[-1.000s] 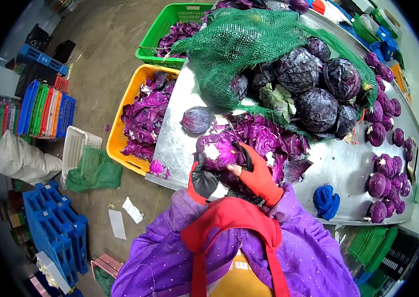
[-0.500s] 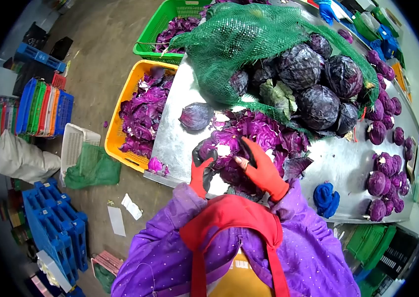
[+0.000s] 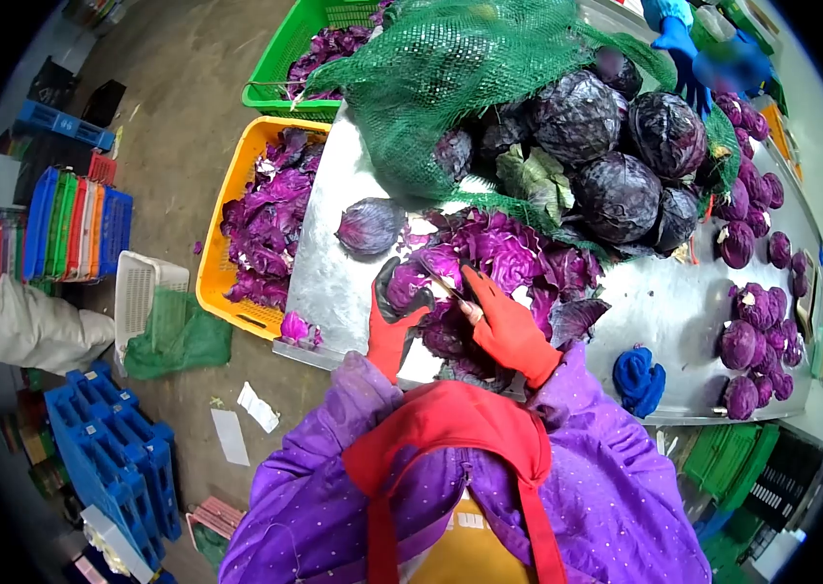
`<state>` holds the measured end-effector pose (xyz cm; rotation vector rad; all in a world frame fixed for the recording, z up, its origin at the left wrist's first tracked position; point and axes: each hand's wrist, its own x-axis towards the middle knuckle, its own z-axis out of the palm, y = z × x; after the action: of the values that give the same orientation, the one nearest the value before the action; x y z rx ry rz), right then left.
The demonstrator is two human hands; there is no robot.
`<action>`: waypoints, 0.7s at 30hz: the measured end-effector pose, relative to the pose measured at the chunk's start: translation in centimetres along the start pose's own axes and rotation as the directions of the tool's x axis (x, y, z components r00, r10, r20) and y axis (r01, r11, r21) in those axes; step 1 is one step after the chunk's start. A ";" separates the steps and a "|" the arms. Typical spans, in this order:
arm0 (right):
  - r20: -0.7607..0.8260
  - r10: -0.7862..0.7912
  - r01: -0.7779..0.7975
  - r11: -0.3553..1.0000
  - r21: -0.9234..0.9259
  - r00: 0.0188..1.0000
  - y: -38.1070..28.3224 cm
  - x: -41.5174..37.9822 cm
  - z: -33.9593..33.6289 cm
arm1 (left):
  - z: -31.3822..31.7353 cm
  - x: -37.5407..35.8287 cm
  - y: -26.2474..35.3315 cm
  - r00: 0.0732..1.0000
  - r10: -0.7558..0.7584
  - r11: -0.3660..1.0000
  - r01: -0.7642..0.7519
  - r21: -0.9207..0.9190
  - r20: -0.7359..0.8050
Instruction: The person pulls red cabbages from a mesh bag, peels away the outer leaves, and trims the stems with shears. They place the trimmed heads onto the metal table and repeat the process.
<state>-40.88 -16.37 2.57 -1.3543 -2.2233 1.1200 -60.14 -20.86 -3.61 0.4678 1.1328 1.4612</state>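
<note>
My left hand [image 3: 392, 321], in a red and black glove, is wrapped round a small red cabbage [image 3: 408, 285]. My right hand [image 3: 504, 326], gloved in red with a bare thumb tip, grips a small knife [image 3: 446, 286] whose blade points at that cabbage. Loose purple leaves [image 3: 504, 248] lie heaped under and beyond both hands. Left of the heap sits a whole red cabbage [image 3: 371, 226]. Behind it, a green mesh sack [image 3: 450, 73] spills several big dark cabbages [image 3: 618, 198] onto the metal table [image 3: 329, 302].
A yellow crate [image 3: 209, 263] and a green crate [image 3: 261, 92] with leaves stand at the table's left. Trimmed cabbages [image 3: 744, 343] line the right side near a blue cloth [image 3: 639, 382]. Another person's blue-gloved hand [image 3: 689, 78] reaches in at the top right.
The view has shifted slightly. My left hand has opened a little wider round the cabbage, and the knife blade now shows. The other person's blue gloves have come nearer the sack.
</note>
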 end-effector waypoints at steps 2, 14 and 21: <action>-0.036 0.001 -0.001 1.000 0.002 0.999 -0.3 0.2 -0.1 | -0.5 0.5 -0.4 1.000 -0.011 1.000 0.011 0.025 0.002; -0.090 0.364 -0.343 0.920 0.191 0.927 0.7 1.2 0.1 | 0.2 1.1 0.1 0.939 0.204 0.641 -0.342 0.688 0.277; -0.110 0.102 -0.059 0.939 0.339 0.989 4.5 1.9 -0.6 | -0.2 0.0 -0.1 0.946 0.141 0.792 -0.285 0.540 0.292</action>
<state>-38.71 -13.32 -0.67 -1.3363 -1.8018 1.3296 -60.26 -20.98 -3.84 1.2049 1.3521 1.1819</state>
